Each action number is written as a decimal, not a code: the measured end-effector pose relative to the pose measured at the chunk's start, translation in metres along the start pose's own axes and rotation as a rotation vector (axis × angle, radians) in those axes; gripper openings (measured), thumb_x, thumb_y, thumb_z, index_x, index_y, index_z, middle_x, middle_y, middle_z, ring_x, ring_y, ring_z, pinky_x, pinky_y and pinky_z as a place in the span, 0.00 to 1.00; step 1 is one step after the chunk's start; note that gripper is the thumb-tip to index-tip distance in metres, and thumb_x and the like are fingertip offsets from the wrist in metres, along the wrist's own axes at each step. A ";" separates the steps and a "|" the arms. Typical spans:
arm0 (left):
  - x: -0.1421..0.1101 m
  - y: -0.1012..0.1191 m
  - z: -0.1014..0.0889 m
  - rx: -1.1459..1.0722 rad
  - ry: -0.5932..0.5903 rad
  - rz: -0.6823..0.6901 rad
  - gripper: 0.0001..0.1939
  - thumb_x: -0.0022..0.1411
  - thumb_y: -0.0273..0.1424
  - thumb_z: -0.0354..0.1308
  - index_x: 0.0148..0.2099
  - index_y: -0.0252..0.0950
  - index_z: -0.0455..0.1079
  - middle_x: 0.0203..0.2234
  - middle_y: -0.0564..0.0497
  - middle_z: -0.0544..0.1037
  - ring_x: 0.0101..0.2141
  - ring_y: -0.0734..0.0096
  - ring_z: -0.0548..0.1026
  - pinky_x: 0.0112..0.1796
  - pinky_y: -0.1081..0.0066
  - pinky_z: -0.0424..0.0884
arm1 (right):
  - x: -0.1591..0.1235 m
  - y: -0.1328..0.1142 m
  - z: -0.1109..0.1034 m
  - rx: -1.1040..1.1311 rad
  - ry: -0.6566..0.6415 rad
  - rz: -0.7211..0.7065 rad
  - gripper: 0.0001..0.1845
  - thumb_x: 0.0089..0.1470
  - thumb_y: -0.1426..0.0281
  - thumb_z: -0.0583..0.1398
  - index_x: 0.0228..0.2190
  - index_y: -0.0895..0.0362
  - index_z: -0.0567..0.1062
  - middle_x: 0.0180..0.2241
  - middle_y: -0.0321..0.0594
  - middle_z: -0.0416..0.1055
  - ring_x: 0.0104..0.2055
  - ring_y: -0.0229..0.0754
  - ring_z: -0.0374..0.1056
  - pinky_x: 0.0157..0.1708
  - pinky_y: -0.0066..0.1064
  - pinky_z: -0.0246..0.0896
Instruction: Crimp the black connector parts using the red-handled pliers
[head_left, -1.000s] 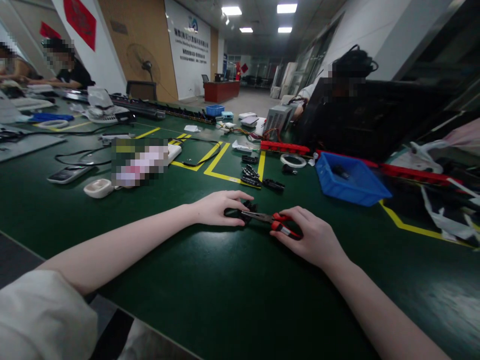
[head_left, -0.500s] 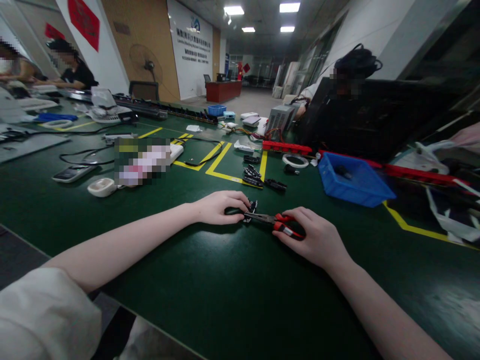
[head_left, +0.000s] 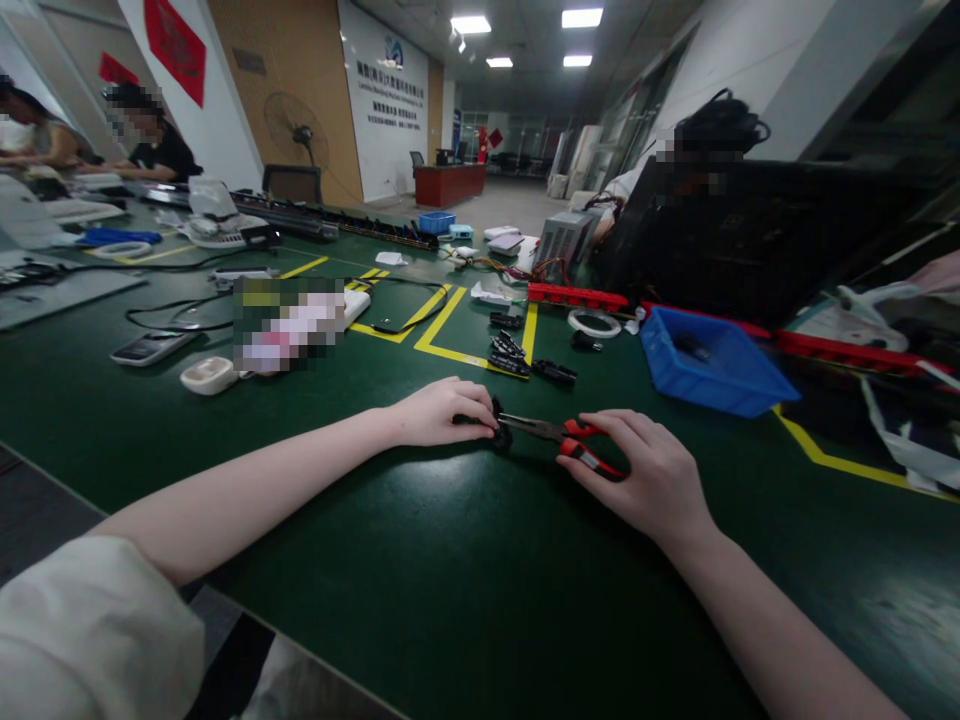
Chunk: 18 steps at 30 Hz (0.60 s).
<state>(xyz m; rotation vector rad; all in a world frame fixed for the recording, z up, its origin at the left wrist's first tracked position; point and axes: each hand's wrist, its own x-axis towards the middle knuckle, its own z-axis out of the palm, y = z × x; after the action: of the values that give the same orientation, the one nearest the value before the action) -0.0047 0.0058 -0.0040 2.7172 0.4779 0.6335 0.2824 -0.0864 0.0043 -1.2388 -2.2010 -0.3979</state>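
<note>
Left sleeve (head_left: 94, 630): off-white, loose, creased cloth, rounded hem, ends around the elbow. Left forearm (head_left: 262, 490), left hand (head_left: 450, 412), right forearm (head_left: 772, 610), right hand (head_left: 656, 468) all bare.

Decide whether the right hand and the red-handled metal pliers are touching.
Touching: the head view shows the right hand gripping the pliers by their red handles.

2 hands (head_left: 448, 414), 1 pr pliers (head_left: 551, 430), 2 blue bins (head_left: 716, 388) (1 sm), 4 ceiling pnls (head_left: 582, 18)
</note>
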 end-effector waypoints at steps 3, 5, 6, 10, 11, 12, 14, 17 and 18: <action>0.000 0.001 0.000 0.050 -0.013 -0.016 0.09 0.67 0.35 0.57 0.44 0.39 0.77 0.41 0.48 0.78 0.43 0.66 0.75 0.40 0.67 0.63 | 0.000 -0.001 -0.001 0.020 -0.020 0.039 0.23 0.54 0.55 0.61 0.45 0.57 0.73 0.41 0.48 0.74 0.42 0.50 0.71 0.39 0.41 0.67; 0.000 0.003 -0.001 0.055 -0.013 -0.025 0.09 0.67 0.35 0.57 0.44 0.39 0.76 0.41 0.49 0.78 0.42 0.67 0.76 0.39 0.68 0.62 | 0.000 -0.002 -0.002 0.031 -0.029 0.061 0.23 0.53 0.55 0.62 0.45 0.57 0.73 0.42 0.48 0.74 0.42 0.51 0.71 0.40 0.42 0.67; 0.000 0.003 -0.001 0.058 -0.009 -0.033 0.09 0.67 0.35 0.56 0.43 0.39 0.76 0.41 0.50 0.78 0.41 0.68 0.76 0.39 0.69 0.62 | 0.001 -0.002 -0.002 0.039 -0.028 0.071 0.22 0.53 0.55 0.62 0.45 0.56 0.73 0.42 0.48 0.74 0.42 0.51 0.71 0.40 0.43 0.67; 0.000 0.006 0.001 0.065 0.022 -0.059 0.09 0.67 0.35 0.56 0.41 0.38 0.77 0.39 0.51 0.78 0.37 0.70 0.76 0.38 0.69 0.63 | 0.001 -0.001 -0.001 0.074 -0.020 0.116 0.22 0.53 0.55 0.62 0.45 0.55 0.74 0.42 0.47 0.74 0.42 0.52 0.71 0.40 0.44 0.67; 0.000 0.006 0.001 0.066 0.031 -0.055 0.09 0.67 0.35 0.56 0.41 0.38 0.77 0.39 0.51 0.78 0.38 0.70 0.76 0.39 0.70 0.64 | 0.001 -0.001 -0.001 0.079 -0.020 0.125 0.22 0.53 0.55 0.62 0.45 0.55 0.74 0.42 0.47 0.74 0.42 0.52 0.71 0.40 0.44 0.68; 0.000 0.007 0.001 0.068 0.040 -0.048 0.09 0.67 0.35 0.56 0.41 0.38 0.77 0.39 0.50 0.78 0.38 0.70 0.76 0.39 0.70 0.64 | 0.001 0.000 -0.001 0.082 -0.020 0.129 0.22 0.52 0.55 0.62 0.45 0.56 0.74 0.42 0.47 0.74 0.42 0.52 0.71 0.40 0.44 0.68; 0.000 0.008 0.001 0.080 0.058 -0.038 0.09 0.66 0.35 0.57 0.40 0.38 0.77 0.38 0.50 0.78 0.39 0.69 0.76 0.40 0.69 0.64 | 0.000 0.000 0.000 0.080 -0.023 0.124 0.23 0.53 0.55 0.62 0.45 0.57 0.74 0.42 0.48 0.74 0.42 0.51 0.71 0.40 0.44 0.68; 0.000 0.009 0.000 0.096 0.109 -0.055 0.08 0.66 0.35 0.57 0.39 0.38 0.77 0.37 0.51 0.79 0.40 0.68 0.75 0.41 0.67 0.63 | 0.000 0.000 0.000 0.066 -0.024 0.102 0.23 0.53 0.55 0.62 0.45 0.57 0.74 0.42 0.48 0.74 0.42 0.51 0.71 0.40 0.43 0.68; 0.000 0.009 -0.001 0.088 0.136 -0.066 0.08 0.66 0.35 0.57 0.38 0.38 0.76 0.36 0.51 0.79 0.40 0.68 0.75 0.42 0.67 0.63 | -0.001 0.000 0.000 0.063 -0.025 0.099 0.23 0.53 0.55 0.62 0.45 0.57 0.74 0.42 0.48 0.74 0.42 0.51 0.71 0.40 0.43 0.68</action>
<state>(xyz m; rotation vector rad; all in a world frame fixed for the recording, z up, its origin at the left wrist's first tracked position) -0.0033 -0.0024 0.0002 2.7387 0.6411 0.8007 0.2828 -0.0863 0.0037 -1.3187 -2.1464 -0.2724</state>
